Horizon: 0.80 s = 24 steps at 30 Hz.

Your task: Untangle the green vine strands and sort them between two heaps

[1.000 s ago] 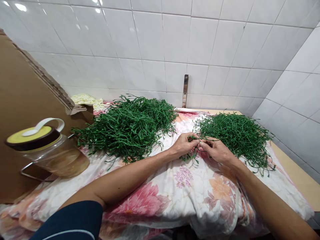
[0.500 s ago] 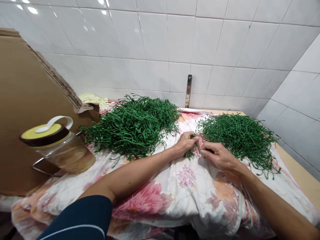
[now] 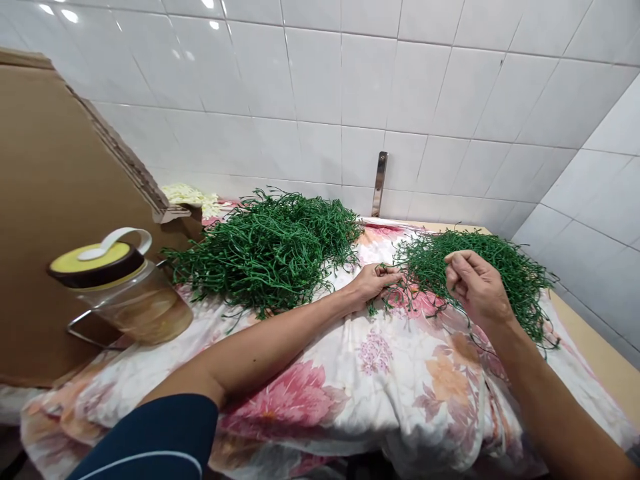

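Two heaps of thin green plastic-looking stems lie on a flowered cloth (image 3: 320,393): a left heap (image 3: 270,250) and a right heap (image 3: 520,267). Between them, my left hand (image 3: 373,283) is closed on a few green stems (image 3: 383,303) whose ends stick out below and to the right of the fingers. Raised in front of the right heap, my right hand (image 3: 477,283) has its thumb and forefinger pinched together. Whatever they may hold is too small to make out. Several loose stems trail on the cloth beneath and between the hands.
At the left stands a clear jar (image 3: 140,310) with brown liquid and a yellow lid, beside a cardboard box (image 3: 60,220). Pale yellow pieces (image 3: 190,197) lie behind the left heap. A tiled wall (image 3: 310,80) with a metal strip (image 3: 380,183) closes off the back.
My right hand has moved away from the left hand, up and to the right, in front of the right heap. My left hand stays almost in place; stems now spread out beside it.
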Tool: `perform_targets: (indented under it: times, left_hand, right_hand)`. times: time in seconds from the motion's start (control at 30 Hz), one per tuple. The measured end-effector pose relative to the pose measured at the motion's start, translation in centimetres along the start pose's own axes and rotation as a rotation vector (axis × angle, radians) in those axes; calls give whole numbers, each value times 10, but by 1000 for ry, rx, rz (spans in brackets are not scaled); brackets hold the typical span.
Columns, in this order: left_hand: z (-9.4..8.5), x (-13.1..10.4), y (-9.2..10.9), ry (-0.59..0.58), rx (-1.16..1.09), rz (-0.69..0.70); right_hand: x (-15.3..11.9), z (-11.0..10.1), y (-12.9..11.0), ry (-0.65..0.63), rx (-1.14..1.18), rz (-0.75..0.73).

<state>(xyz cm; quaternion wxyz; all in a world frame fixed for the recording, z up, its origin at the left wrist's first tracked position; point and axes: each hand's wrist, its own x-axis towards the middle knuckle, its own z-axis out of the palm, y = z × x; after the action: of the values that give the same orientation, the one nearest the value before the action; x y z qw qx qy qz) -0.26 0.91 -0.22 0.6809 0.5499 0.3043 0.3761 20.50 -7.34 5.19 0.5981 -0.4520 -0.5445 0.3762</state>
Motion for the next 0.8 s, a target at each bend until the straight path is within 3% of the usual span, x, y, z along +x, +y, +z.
perform_targets:
  times: [0.17,0.33,0.5,0.8]
  left_hand:
    - [0,0,1,-58,-52,-3]
    - [1,-2,2,-82,-84,-25]
    - [1,-3,2,-66,-76,-25]
    - [6,-11,14,-95,-27,-38]
  right_hand:
    - [5,-2,10,-8,-26,42]
    - [3,9,31,-144,-294,54]
    - [0,16,33,-222,-457,9]
    - [-3,22,25,-322,-337,93]
